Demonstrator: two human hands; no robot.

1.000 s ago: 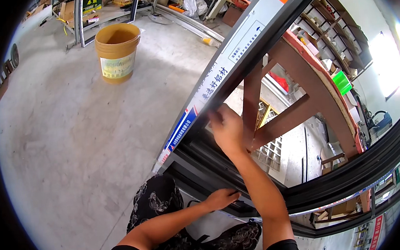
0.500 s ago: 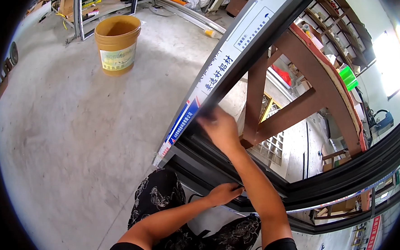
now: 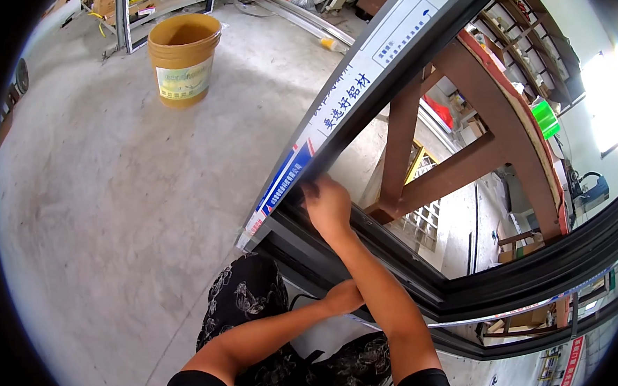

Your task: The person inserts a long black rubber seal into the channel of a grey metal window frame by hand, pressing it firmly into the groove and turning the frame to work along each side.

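Note:
A large dark window frame [image 3: 461, 290] stands tilted across my right side, with white and blue protective film [image 3: 346, 97] along its upright bar. My right hand [image 3: 328, 204] is at the inner side of that bar, close to the lower corner. Its fingers are curled together against the dark profile; what they hold, if anything, is too dark and blurred to make out. Lower down, my left hand [image 3: 344, 297] is by the frame's bottom rail. My right forearm crosses in front of it and hides its fingers.
A brown plastic bucket [image 3: 183, 63] stands on the concrete floor [image 3: 128, 202] at the far left. Through the frame opening, a brown wooden stand [image 3: 455, 175] shows, with a green tub [image 3: 545, 119] beyond it. Long pale profiles [image 3: 300, 15] lie at the back.
My right hand has moved slightly down along the upright bar toward the corner. My left hand's fingertips, at a small dark thing before, are now hidden behind my right forearm.

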